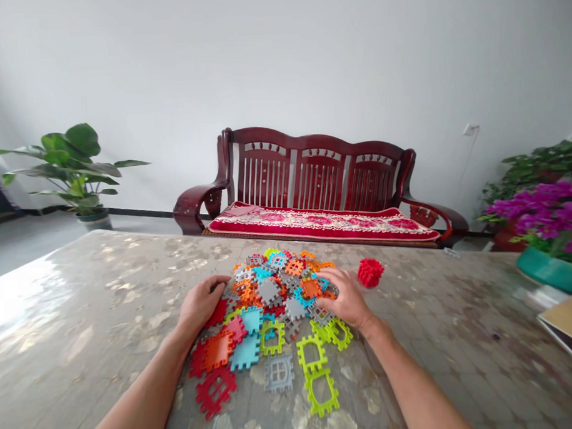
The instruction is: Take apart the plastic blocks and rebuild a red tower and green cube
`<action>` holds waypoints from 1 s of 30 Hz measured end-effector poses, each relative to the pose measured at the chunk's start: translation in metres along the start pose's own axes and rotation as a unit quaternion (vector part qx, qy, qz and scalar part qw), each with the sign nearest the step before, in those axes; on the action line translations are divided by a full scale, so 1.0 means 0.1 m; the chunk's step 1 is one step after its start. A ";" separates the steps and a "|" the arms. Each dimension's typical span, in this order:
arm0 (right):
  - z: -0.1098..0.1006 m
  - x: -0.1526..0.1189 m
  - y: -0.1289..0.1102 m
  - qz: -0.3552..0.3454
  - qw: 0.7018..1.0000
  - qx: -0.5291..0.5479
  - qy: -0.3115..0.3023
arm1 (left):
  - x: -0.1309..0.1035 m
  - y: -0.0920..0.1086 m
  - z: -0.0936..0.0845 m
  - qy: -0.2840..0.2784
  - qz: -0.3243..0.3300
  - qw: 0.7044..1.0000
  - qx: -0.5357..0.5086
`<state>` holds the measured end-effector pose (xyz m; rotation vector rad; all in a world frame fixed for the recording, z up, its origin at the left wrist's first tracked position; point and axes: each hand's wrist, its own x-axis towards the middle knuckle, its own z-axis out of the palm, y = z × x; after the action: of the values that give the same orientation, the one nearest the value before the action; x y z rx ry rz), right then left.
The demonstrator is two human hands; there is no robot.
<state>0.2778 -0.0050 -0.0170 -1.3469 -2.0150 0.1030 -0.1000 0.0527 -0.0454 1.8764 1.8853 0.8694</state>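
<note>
Head view: a heap of plastic puzzle pieces point(270, 291) lies on the table point(131, 345), between 2 bare hands. The left hand point(202, 302) is at the heap's left edge, beside a red piece point(217, 312), fingers bent; I cannot tell whether it grips anything. The right hand point(346, 295) is over the right edge, thumb and fingers apart, near an orange piece point(311, 288); whether it grasps any piece, I cannot tell. A red block point(371, 272) sits just beyond that hand, apart from the heap.

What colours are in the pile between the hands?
The pile mixes red, orange, blue, grey and green; see the head view.
</note>
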 end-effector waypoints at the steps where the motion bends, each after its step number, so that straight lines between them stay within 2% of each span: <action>1: 0.04 -0.01 -0.05 -0.006 0.999 -0.003 -0.041 | 0.00 -0.01 0.00 0.001 0.000 1.000 -0.001; 3: 0.11 -0.03 -0.10 -0.008 0.995 -0.010 -0.098 | 0.00 -0.02 0.01 0.001 -0.001 1.000 -0.002; 5: 0.14 -0.03 -0.11 0.005 0.993 -0.019 -0.113 | 0.00 -0.02 0.01 -0.001 -0.003 1.000 -0.003; 8: 0.13 -0.03 -0.08 0.020 0.996 -0.038 -0.079 | -0.01 0.01 0.00 -0.006 -0.008 1.000 0.000; 11: 0.09 -0.02 -0.14 0.005 0.998 -0.051 -0.044 | -0.02 0.04 -0.02 -0.009 -0.011 1.000 0.002; 14: 0.08 -0.01 -0.38 -0.039 0.998 -0.025 -0.049 | -0.02 0.06 -0.02 -0.004 -0.015 1.000 -0.001; 18: 0.16 -0.11 -0.83 -0.128 0.983 0.030 -0.129 | -0.02 0.04 0.00 0.002 -0.007 1.000 -0.012; 21: 0.23 -0.27 -1.05 -0.180 0.967 0.023 -0.180 | -0.02 0.03 0.00 0.002 -0.004 1.000 -0.017; 24: 0.24 -0.39 -1.06 -0.186 0.959 0.004 -0.214 | -0.04 0.05 -0.01 0.004 -0.010 1.000 -0.016; 30: 0.12 -0.36 -0.82 -0.167 0.959 -0.027 -0.227 | -0.04 0.06 -0.01 0.010 -0.005 1.000 -0.014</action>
<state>0.2141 -0.0688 -0.0088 -1.0603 -2.6213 0.2218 -0.0959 0.0477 -0.0412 1.8457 1.8822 0.9095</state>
